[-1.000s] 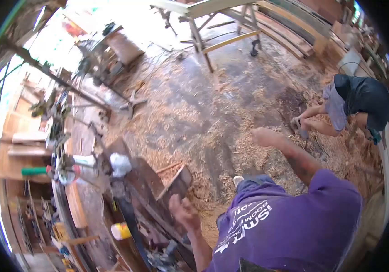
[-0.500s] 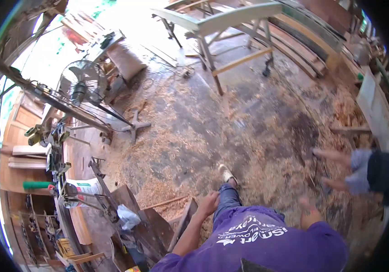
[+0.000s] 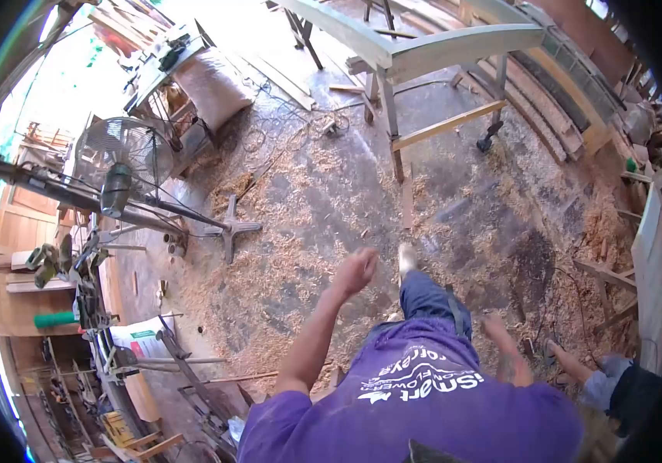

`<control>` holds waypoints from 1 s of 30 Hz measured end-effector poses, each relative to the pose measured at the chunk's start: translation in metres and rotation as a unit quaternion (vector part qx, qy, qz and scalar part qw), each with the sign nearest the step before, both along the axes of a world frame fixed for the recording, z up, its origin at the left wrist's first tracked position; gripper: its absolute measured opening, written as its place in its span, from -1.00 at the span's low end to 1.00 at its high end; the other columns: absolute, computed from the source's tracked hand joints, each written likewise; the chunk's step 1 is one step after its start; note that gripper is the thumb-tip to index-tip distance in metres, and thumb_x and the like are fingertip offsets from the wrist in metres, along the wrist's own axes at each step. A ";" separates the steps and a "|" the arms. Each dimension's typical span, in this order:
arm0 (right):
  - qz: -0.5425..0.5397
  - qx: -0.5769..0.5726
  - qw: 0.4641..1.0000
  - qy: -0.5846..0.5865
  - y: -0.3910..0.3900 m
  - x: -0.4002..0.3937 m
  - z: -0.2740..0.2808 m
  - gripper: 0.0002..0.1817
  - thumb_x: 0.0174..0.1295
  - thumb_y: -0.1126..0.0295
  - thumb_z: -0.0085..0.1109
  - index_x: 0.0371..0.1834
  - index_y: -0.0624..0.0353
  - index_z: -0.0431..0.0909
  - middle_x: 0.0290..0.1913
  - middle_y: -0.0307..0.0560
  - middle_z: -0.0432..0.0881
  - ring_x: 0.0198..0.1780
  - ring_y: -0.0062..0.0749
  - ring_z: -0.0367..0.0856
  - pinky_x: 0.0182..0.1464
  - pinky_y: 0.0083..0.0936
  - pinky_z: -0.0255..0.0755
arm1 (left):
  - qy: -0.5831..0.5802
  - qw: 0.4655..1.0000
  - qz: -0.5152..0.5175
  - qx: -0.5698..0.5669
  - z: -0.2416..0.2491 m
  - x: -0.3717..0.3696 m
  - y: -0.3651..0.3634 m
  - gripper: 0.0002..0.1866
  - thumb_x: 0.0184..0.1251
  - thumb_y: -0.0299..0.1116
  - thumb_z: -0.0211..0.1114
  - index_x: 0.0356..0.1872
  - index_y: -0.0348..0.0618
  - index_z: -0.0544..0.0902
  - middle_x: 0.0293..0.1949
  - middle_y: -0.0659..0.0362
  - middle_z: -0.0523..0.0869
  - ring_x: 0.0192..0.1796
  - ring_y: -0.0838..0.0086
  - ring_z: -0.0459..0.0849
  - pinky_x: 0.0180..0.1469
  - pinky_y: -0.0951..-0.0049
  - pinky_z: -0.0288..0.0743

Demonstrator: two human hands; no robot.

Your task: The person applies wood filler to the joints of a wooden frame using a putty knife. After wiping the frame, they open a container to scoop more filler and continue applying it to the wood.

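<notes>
A: Status on your hands?

B: Left hand (image 3: 355, 270) is up in front of me, arm stretched out, fingers curled into a loose fist. Nothing in it, touching nothing. Right hand (image 3: 497, 328) hangs low by my right side, just past my purple shirt (image 3: 416, 401). It's blurred, so I can't tell how far it's open. I see nothing held in it.

A: What's nearest them?

B: Only the floor (image 3: 331, 193) below, covered in wood shavings. My foot (image 3: 406, 258) is out ahead, just right of the left hand in the head view. A wooden slat (image 3: 407, 197) lies on the floor just beyond the foot.

A: Around that?

B: Pale green wooden frame (image 3: 423, 54) stands further ahead, on legs. A standing fan (image 3: 118, 158) is off to the left, its cross-shaped base (image 3: 230, 228) on the floor. Another person's arm and sleeve (image 3: 589, 374) reach in low at the right edge, near a heap of scrap wood (image 3: 605, 231). Apart from my right hand, not touching.
</notes>
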State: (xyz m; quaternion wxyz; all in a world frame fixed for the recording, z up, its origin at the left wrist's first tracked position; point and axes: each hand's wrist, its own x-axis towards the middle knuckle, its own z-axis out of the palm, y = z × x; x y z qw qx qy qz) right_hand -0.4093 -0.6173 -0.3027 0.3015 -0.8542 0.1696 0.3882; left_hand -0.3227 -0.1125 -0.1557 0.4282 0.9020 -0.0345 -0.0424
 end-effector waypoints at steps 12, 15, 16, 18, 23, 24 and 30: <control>0.418 -0.059 0.905 0.045 0.114 0.354 -0.086 -0.72 0.24 0.30 0.10 -0.19 0.29 0.69 -0.32 0.23 0.70 -0.20 -0.09 0.75 -0.23 -0.22 0.60 | 0.289 0.918 0.264 0.058 -0.169 0.082 0.255 -0.64 0.21 -0.22 0.15 -0.21 -0.32 0.71 -0.19 -0.22 0.73 -0.05 -0.07 0.71 0.03 0.05 0.55; 0.565 -0.111 0.817 0.023 0.186 0.453 -0.079 -0.63 0.19 0.23 0.11 -0.16 0.34 0.68 -0.18 0.37 0.67 -0.07 0.03 0.72 -0.10 -0.18 0.61 | 0.374 0.854 0.360 0.021 -0.159 0.053 0.270 -0.66 0.18 -0.22 0.18 -0.27 -0.33 0.72 -0.24 -0.19 0.75 -0.11 -0.05 0.73 -0.09 0.04 0.56; 0.462 -0.107 0.879 -0.050 0.221 0.483 -0.082 -0.61 0.19 0.21 0.09 -0.16 0.36 0.67 -0.15 0.37 0.67 -0.07 0.05 0.72 -0.06 -0.19 0.60 | 0.417 0.817 0.397 -0.036 -0.151 0.058 0.277 -0.66 0.21 -0.22 0.23 -0.17 -0.31 0.71 -0.33 -0.03 0.73 -0.27 0.12 0.70 -0.21 0.16 0.56; 0.325 -0.052 0.932 -0.150 0.303 0.535 -0.071 -0.59 0.22 0.19 0.07 -0.15 0.37 0.66 -0.16 0.33 0.70 -0.12 0.02 0.73 -0.05 -0.24 0.60 | 0.469 0.794 0.378 -0.083 -0.190 0.038 0.307 -0.65 0.22 -0.24 0.29 -0.09 -0.30 0.70 -0.41 0.13 0.73 -0.43 0.28 0.68 -0.36 0.28 0.55; 0.179 0.086 0.976 -0.092 0.486 0.658 -0.058 -0.60 0.22 0.19 0.07 -0.04 0.23 0.68 -0.02 0.28 0.69 0.08 0.08 0.65 0.12 -0.18 0.50 | 0.460 0.814 0.353 0.015 -0.221 0.129 0.394 -0.64 0.17 -0.24 0.28 -0.14 -0.33 0.73 -0.30 0.00 0.77 -0.35 0.21 0.73 -0.32 0.25 0.57; 0.180 0.111 0.973 -0.096 0.511 0.677 -0.067 -0.59 0.21 0.17 0.10 -0.05 0.27 0.68 -0.04 0.27 0.70 0.07 0.03 0.66 0.09 -0.17 0.51 | 0.457 0.814 0.358 0.007 -0.222 0.166 0.416 -0.64 0.17 -0.24 0.28 -0.14 -0.33 0.73 -0.30 0.00 0.77 -0.35 0.21 0.73 -0.32 0.25 0.57; 0.178 0.048 0.983 -0.006 0.599 0.768 -0.051 -0.70 0.31 0.23 0.09 -0.17 0.27 0.64 -0.41 -0.12 0.68 -0.46 -0.34 0.66 -0.46 -0.37 0.51 | 0.278 0.863 0.418 0.053 -0.173 0.396 0.587 -0.60 0.26 -0.14 0.14 -0.18 -0.30 0.72 -0.13 -0.22 0.74 -0.04 -0.01 0.74 0.00 0.09 0.58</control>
